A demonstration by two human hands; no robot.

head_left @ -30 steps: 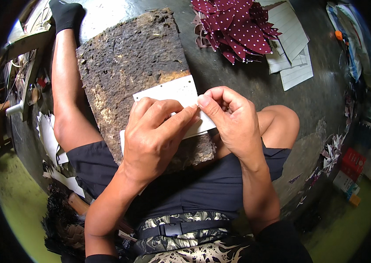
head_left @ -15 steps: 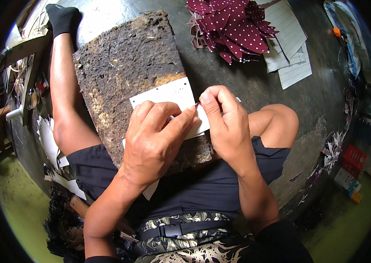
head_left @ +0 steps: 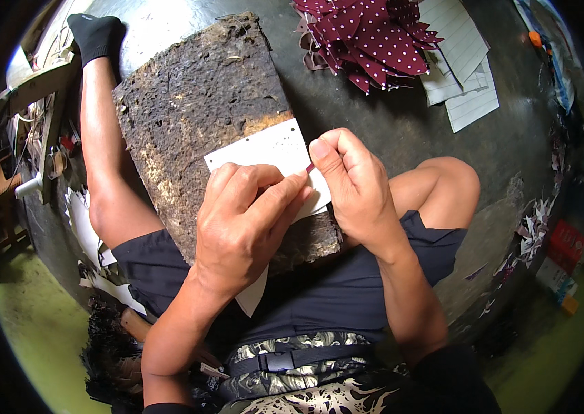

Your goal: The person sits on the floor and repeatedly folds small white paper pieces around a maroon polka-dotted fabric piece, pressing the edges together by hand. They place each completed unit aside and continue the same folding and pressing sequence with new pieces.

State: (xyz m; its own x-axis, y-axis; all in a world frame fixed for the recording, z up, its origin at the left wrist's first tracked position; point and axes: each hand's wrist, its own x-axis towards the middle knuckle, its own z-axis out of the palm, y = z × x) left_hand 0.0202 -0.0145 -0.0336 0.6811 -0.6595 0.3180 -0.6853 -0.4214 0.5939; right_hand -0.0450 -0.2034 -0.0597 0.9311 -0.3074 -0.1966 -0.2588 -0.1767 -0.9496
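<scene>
A white card (head_left: pixel 264 146) with small dark holes lies on a rough, dark, worn board (head_left: pixel 202 90) across my lap. My left hand (head_left: pixel 240 217) rests over the card, fingers bent, its index fingertip pressed on a thin dark red strip (head_left: pixel 310 167) at the card's right edge. To the right, my right hand (head_left: pixel 352 186) is closed, thumb against the bent index finger, at the strip's upper end. Its pinched tip is partly hidden. Below my left wrist, a pointed white piece (head_left: pixel 254 293) hangs over my dark shorts.
A pile of maroon pieces with white dots (head_left: pixel 368 41) sits on the floor beyond the board, beside lined white sheets (head_left: pixel 471 96). Paper scraps (head_left: pixel 533 228) lie at the right, with a red box (head_left: pixel 566 247). A wooden frame (head_left: pixel 43 90) stands at the left.
My right hand has drawn slightly up, and a little more of the dark red strip shows between the hands. My left hand stays over the card. The whole view has shifted slightly.
</scene>
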